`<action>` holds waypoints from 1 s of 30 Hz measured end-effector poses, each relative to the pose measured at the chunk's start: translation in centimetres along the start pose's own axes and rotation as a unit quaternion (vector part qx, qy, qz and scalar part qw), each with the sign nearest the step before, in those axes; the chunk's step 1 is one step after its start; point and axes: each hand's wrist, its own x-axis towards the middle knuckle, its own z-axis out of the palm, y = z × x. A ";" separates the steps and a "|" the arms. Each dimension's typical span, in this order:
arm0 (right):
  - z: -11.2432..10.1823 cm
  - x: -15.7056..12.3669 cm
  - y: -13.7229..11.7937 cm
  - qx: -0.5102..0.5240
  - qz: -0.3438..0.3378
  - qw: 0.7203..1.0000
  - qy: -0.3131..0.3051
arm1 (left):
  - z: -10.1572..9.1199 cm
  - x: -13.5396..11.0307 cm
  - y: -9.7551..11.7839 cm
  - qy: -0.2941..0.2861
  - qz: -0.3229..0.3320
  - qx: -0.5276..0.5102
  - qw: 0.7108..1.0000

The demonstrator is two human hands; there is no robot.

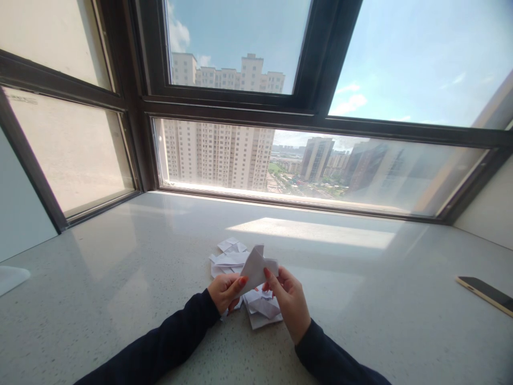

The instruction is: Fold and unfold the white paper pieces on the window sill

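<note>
A folded piece of white paper (256, 267) is held up just above the stone sill between both hands. My left hand (224, 291) pinches its lower left edge with thumb and fingers closed. My right hand (289, 302) grips its right side, fingers curled around it. Both arms wear dark sleeves. Under and behind the hands lies a small heap of other folded white papers (262, 311), with more folded white pieces (230, 256) further back on the sill.
A wide speckled stone window sill (360, 299) runs under large dark-framed windows (312, 115) with tall buildings outside. A phone (487, 294) lies flat at the right edge. A pale rounded object (10, 278) shows at the far left.
</note>
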 end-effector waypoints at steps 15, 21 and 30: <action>0.0 0.2 0.0 0.044 0.040 0.998 -0.002 | 0.0 -0.2 0.6 0.066 -0.045 0.025 0.996; 0.0 0.2 -0.3 0.049 0.052 0.997 0.000 | -0.1 -0.1 0.6 0.052 -0.045 0.027 0.997; 0.0 0.2 -0.3 0.045 0.033 0.998 -0.024 | 0.1 -0.2 0.3 0.019 0.006 0.043 0.999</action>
